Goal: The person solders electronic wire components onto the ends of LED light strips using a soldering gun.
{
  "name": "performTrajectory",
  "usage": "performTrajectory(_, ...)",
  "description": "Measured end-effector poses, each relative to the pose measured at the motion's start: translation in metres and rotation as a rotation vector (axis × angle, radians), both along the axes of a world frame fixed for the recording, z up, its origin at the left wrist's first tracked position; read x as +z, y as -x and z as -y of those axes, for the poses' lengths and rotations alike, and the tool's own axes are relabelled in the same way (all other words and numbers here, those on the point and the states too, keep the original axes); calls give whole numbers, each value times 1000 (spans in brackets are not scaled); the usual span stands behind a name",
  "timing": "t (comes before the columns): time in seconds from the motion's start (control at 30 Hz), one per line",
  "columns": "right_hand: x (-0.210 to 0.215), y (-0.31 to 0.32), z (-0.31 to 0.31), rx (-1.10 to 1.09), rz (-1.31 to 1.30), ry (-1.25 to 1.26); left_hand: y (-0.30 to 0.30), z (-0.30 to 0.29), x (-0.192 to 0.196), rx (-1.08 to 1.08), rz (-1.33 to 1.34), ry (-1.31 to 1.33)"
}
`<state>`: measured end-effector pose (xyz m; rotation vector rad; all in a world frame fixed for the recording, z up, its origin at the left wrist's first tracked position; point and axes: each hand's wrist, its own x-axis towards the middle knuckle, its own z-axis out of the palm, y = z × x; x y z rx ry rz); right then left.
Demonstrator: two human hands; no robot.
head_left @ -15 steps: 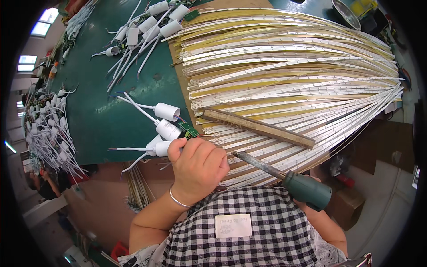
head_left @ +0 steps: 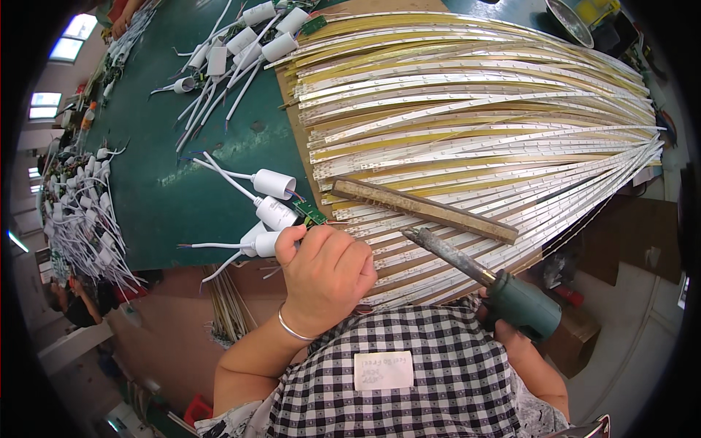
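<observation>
We pin the small green circuit board [head_left: 312, 214] with closed left hand [head_left: 326, 274] fingers, right hand [head_left: 504, 328] gripping the soldering iron [head_left: 478, 274] just right of it, judging a joint next needs the tip brought onto the board.

Strips [head_left: 475, 117] on bench, bar [head_left: 423, 210] across them, sockets [head_left: 274, 182] left.

A small white rectangular label [head_left: 382, 370] sits on the person's black-and-white checked garment [head_left: 438, 379].
</observation>
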<state>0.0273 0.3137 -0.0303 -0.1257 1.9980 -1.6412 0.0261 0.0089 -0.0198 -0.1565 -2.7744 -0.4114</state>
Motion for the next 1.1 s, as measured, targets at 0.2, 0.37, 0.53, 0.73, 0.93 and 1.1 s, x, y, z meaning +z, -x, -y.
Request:
performTrajectory(0.2,3,11,5,38,5,24,-1,0,1,-12,42,25)
performTrajectory(0.37,3,12,12,-47,-29,68,1,0,4,-26,56,26)
performTrajectory(0.53,-1,16,10,-10,-81,97,3,-2,7,-8,52,-7)
performTrajectory(0.73,-5,15,6,-8,-89,113,3,-2,10,-22,88,-11)
performTrajectory(0.93,-4,16,6,0,-73,109,0,-1,12,-29,129,-10)
performTrajectory(1.1,-2,13,7,-33,-70,77,-4,1,14,-24,143,-30)
